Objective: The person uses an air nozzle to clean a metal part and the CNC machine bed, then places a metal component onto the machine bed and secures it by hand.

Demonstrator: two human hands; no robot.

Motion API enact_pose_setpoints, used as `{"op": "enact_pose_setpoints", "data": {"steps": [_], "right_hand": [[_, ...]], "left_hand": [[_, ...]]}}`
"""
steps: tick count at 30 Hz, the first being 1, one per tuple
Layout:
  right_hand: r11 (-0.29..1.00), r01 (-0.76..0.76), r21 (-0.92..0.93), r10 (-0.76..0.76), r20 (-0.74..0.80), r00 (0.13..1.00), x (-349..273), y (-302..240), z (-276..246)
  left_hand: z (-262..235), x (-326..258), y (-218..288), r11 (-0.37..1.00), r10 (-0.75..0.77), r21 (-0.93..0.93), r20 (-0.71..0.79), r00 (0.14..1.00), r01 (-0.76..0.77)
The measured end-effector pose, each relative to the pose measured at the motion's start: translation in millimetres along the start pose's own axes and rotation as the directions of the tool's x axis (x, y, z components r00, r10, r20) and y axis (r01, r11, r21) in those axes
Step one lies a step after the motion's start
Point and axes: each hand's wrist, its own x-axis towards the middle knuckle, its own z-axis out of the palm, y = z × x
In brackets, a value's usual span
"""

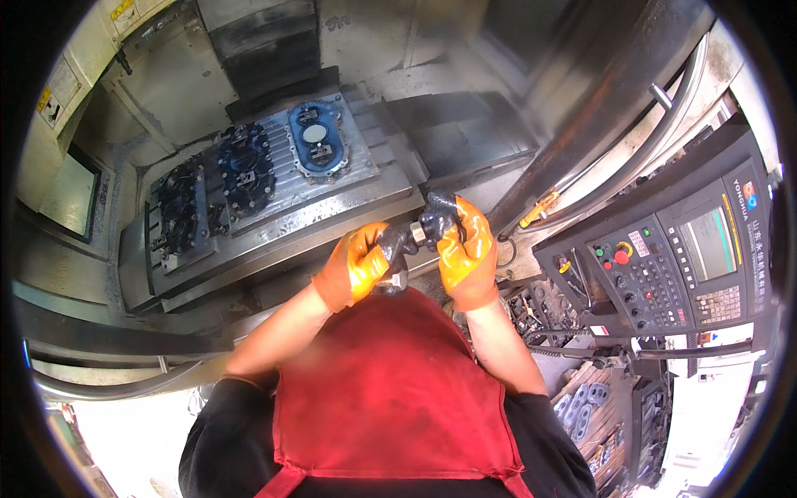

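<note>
In front of my chest, above the red apron [390, 382], both hands are closed around a dark object with bare metal sections [418, 233]. Its kind is hard to make out, since fingers cover much of it. My left hand [357, 267], in an orange glove, grips its lower left part, where a metal end shows beneath the fingers. My right hand [467, 259], also orange-gloved, wraps the upper right part. Beyond the hands, an oval metal housing [317, 137] with a flanged, bolt-holed rim lies on a ribbed fixture plate [365, 158]. Dark clamping fixtures [246, 170] stand to its left.
A machine control panel [656, 257] with screen and buttons stands at the right. A thick dark edge [581, 124] and a hose with a brass-coloured nozzle [540, 209] run beside my right hand. Grey metal parts [581, 407] lie on wooden boards at lower right.
</note>
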Motion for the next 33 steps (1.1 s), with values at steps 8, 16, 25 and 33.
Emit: {"op": "enact_pose_setpoints", "data": {"steps": [8, 16, 25, 33], "right_hand": [[0.945, 0.078, -0.319, -0.008, 0.215, 0.977, -19, 14, -12], [0.951, -0.174, -0.257, 0.21, 0.118, 0.971, -15, 18, -31], [0.888, -0.459, 0.031, 0.455, 0.09, 0.886, -18, 28, -28], [0.828, -0.223, -0.514, 0.224, -0.06, 0.973, -22, 19, -19]], "left_hand": [[27, -12, 10, 0.798, 0.341, 0.537, -0.029, 0.94, -0.273], [17, -28, 14, 0.773, 0.335, 0.596, -0.094, 0.937, -0.217], [7, -39, 7, 0.747, 0.258, 0.654, -0.113, 0.959, -0.124], [10, -48, 17, 0.822, 0.241, 0.542, -0.056, 0.969, -0.173]]}}
